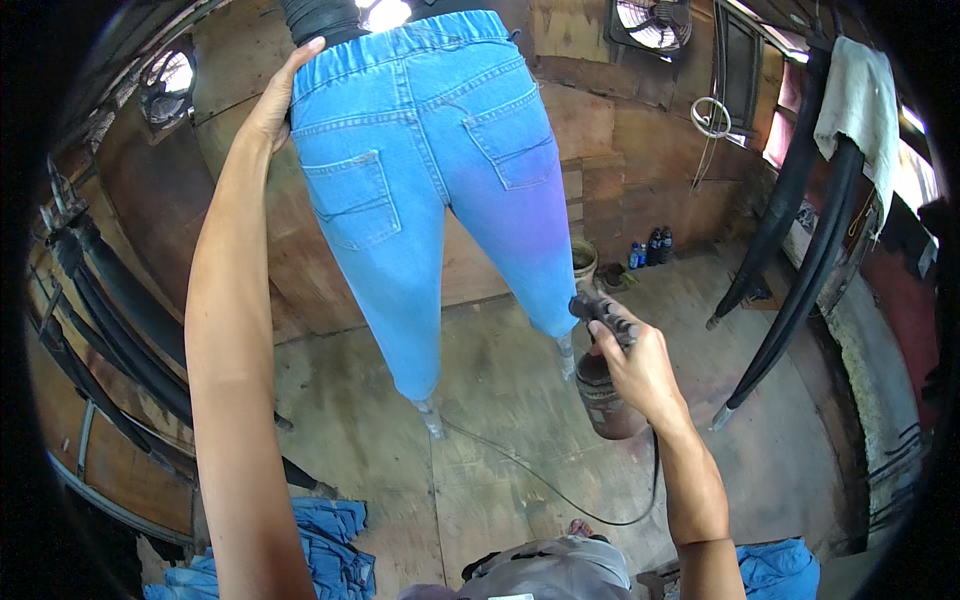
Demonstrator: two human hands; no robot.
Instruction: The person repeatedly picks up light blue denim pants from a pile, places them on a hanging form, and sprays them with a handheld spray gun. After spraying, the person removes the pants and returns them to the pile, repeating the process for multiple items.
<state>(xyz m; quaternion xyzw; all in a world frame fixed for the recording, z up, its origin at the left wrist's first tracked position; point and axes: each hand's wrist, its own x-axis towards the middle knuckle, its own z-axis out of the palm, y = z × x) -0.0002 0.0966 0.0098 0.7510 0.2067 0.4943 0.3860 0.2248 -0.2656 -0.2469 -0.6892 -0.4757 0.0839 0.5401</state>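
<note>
Light blue jeans [380, 240] with an elastic waistband hang in front of me, back pockets facing me, stretched over a dark form with leg ends below the hems. A purple patch [530, 215] colours the right thigh and pocket. My left hand [280, 100] grips the waistband's left side, thumb along the edge; its other fingers are mostly hidden. In my right hand [640, 365] is a dark spray gun [605, 312], its nozzle close to the right leg's lower end. A stained paint cup [608, 410] hangs under it. Its hose [550, 490] loops toward the floor.
Folded blue jeans [335, 550] lie at lower left, with more blue fabric [780, 570] at lower right. Black padded leg forms [125, 330] stand at left, others [805, 270] at right under a pale cloth [858, 105]. A bucket [585, 262] and several bottles [655, 248] stand by the wall.
</note>
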